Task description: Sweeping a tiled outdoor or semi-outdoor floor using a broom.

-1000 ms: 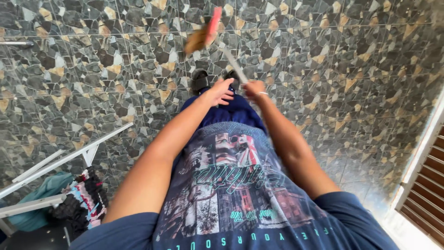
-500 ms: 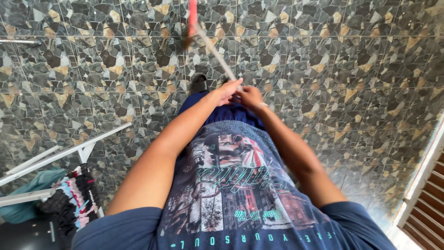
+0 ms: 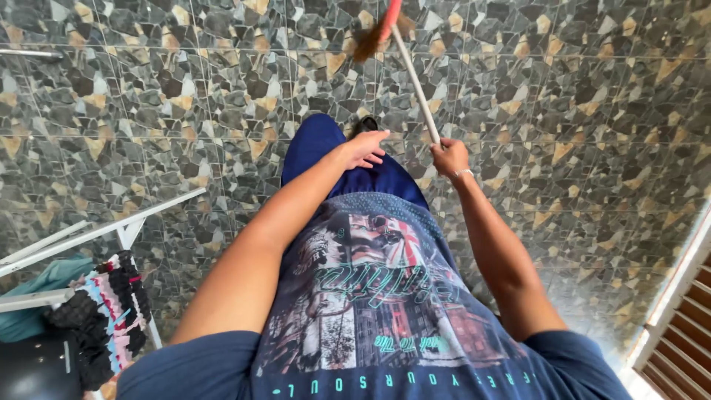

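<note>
- Since half a second before, the two hands had come apart: they had been together on the broom handle, and only the right one stayed on it, while the broom head had swung from left of centre to right of centre at the top of the view.
- Right hand (image 3: pixel 449 157) was closed in a fist around the lower end of the pale broom handle (image 3: pixel 416 87), a thin band at its wrist.
- Left hand (image 3: pixel 363 148) was off the handle, fingers loosely spread and holding nothing, hovering over the blue trousers (image 3: pixel 318 144), just beside the right hand.
- Broom (image 3: pixel 379 31), with its red block and tan bristles, lay at the far edge of the visible floor, blurred, the handle slanting from it down to the right hand.
- One dark shoe (image 3: pixel 364 124) showed on the stone-patterned tile floor (image 3: pixel 578 111), near the handle's lower end.
- At the near left edge of the floor stood a white drying rack (image 3: pixel 89 237) with striped and teal cloths (image 3: pixel 111 304) hanging on it.
- A slatted brown door (image 3: pixel 685 318) stood at the near right corner.
</note>
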